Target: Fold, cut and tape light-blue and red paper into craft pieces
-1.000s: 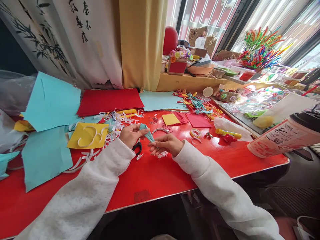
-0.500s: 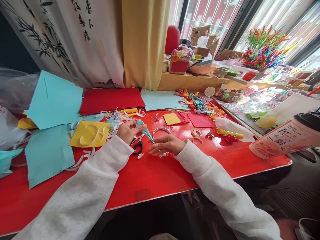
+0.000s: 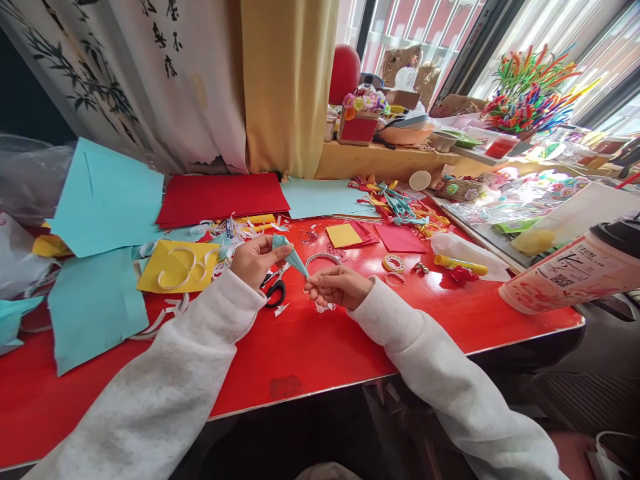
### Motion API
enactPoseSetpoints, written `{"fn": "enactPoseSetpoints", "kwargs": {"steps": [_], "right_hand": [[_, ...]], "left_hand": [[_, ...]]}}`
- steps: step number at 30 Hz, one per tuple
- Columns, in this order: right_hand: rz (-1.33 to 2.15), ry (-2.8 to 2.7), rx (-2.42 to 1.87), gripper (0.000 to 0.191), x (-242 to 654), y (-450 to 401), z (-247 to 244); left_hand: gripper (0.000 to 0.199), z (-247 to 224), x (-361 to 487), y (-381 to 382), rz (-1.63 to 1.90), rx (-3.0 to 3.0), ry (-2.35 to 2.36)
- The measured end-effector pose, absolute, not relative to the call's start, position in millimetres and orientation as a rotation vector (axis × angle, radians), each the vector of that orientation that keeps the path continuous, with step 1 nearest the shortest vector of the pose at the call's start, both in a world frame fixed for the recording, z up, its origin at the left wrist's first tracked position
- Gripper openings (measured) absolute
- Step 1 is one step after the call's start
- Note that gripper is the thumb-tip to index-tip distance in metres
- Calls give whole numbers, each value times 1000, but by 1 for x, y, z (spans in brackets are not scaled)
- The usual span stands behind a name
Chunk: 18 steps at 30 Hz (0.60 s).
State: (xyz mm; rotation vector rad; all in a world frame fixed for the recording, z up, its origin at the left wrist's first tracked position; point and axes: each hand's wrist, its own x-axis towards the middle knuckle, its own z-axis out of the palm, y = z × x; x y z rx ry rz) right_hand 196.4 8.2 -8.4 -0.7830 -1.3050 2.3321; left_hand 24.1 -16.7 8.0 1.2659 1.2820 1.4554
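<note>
Right hand [image 3: 343, 285]: fingers stretched out loosely half a second ago, now curled, thumb and fingers pinching the narrow tip of the light-blue paper cone [image 3: 291, 257]. Versus one second ago, left hand [image 3: 253, 262] sits farther from right; more cone shows between them, more of scissors [image 3: 276, 293] uncovered.

Looked like a craft corner beside a window [image 3: 410, 32], either in a home or in a small studio; could not be pinned down further. Suggested handiwork through a red table [image 3: 280, 347] strewn with blue sheets [image 3: 107, 197], red card [image 3: 223, 200], white paper scraps [image 3: 250, 231] and scissors [image 3: 283, 287]. Continued along the window ledge [image 3: 370, 159], crowded with a box of small colourful flowers [image 3: 359, 125] and a bright bunch of fuzzy stems [image 3: 533, 100]. Leaned domestic in the yellow curtain [image 3: 287, 87], bamboo-painted hanging [image 3: 150, 107] and lidded drink cup [image 3: 560, 270].
</note>
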Motion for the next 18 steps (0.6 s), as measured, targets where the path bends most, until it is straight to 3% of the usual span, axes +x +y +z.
{"fn": "enactPoseSetpoints", "kwargs": {"steps": [9,18], "right_hand": [[1961,-1470,-878,26,193,5,-5],[2018,-1672,-902,30,193,5,-8]], "left_hand": [[25,12,26,-18,1456,1147,1369],[25,7,32,-21,1315,1252,1308]]}}
